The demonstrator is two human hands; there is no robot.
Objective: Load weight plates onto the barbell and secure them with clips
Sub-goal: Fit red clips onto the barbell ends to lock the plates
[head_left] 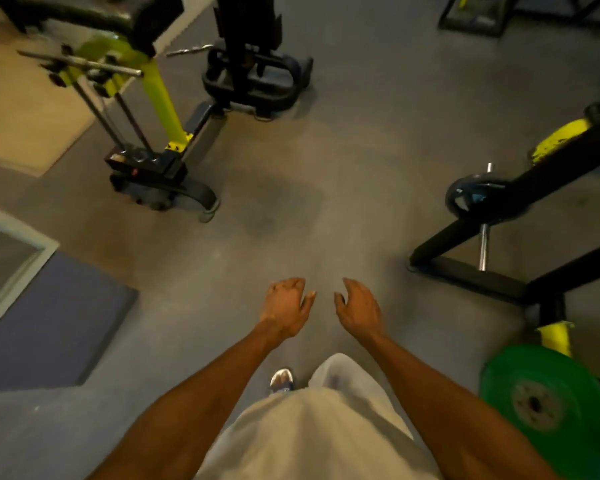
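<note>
Both hands hang out in front of the person over bare floor, holding nothing. The left hand (286, 306) has its fingers loosely curled downward, and the right hand (359, 306) mirrors it with relaxed, slightly bent fingers; the two are near each other but apart, touching neither each other nor any piece of equipment.

In the head view, the only one here, the task looks barely begun, or between steps. No plate is being carried. At the right, a dark weight plate (478, 199) sits on a steel bar (484, 244) that crosses a black-and-yellow rack (551, 171); whether this bar is the barbell to be loaded or a storage peg I cannot tell. No clip is visible on it, though blur may hide one. Lower right, a green bumper plate (548, 407) stands on edge just beside the rack's yellow post, its metal hub facing the camera; it looks thick and rubbery, likely heavy enough to want both hands. A further thin bar (84, 62) rests on the green machine (160, 95) at upper left, well apart from the hands.

By my reading, what is left is most of the job: fetching plates, sliding them on, and fitting clips.
</note>
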